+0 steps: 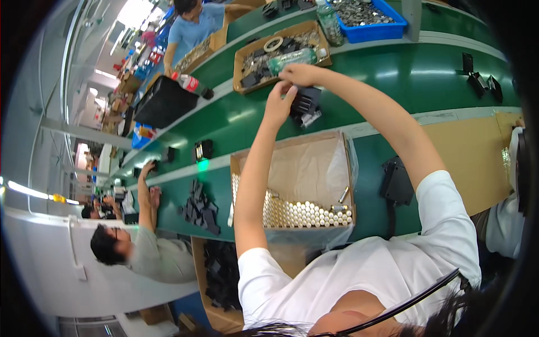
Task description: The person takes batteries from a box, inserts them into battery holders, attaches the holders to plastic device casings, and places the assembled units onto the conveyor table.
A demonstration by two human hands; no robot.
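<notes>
My left hand and my right hand meet over the far side of the green bench. Both have bent, closed fingers; anything pinched between them is too small or hidden. Right beside my left thumb lies a black slotted plastic case, with shiny metal pieces at its near end. Just beyond my right hand, a green-tinted bottle lies across a cardboard tray of small metal parts and black pieces. Under my forearms stands an open carton with rows of upright cylindrical batteries and a few lying loose.
Left of the carton is a pile of black plastic pieces. A black device with a strap lies right. A blue bin of metal parts and an upright bottle stand farther back. Co-workers sit left and across.
</notes>
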